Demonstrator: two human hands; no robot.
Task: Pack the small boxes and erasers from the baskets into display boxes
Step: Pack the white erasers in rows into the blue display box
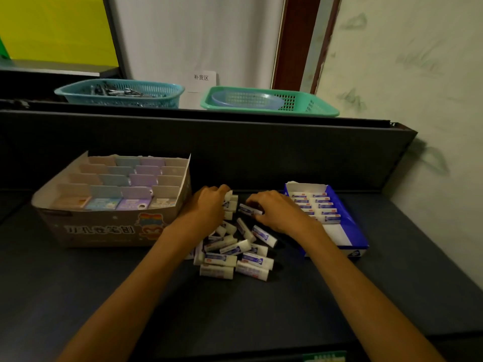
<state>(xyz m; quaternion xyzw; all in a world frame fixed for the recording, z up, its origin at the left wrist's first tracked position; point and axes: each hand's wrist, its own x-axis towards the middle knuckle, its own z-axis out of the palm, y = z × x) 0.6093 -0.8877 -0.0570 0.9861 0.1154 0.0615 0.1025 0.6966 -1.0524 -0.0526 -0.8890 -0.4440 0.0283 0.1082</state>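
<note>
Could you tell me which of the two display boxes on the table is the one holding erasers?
The blue display box by the right hand; the left cardboard box holds pastel small boxes.

White erasers [235,253] in blue-and-white sleeves are lying in a loose heap on the dark table, pointing every way, between two display boxes. The blue display box [351,226] on the right is sitting open, its far half holding two neat rows of erasers [315,206], its near half bare. The brown cardboard display box [104,231] on the left is standing open, pastel small boxes [117,203] filling its divided front row
</note>
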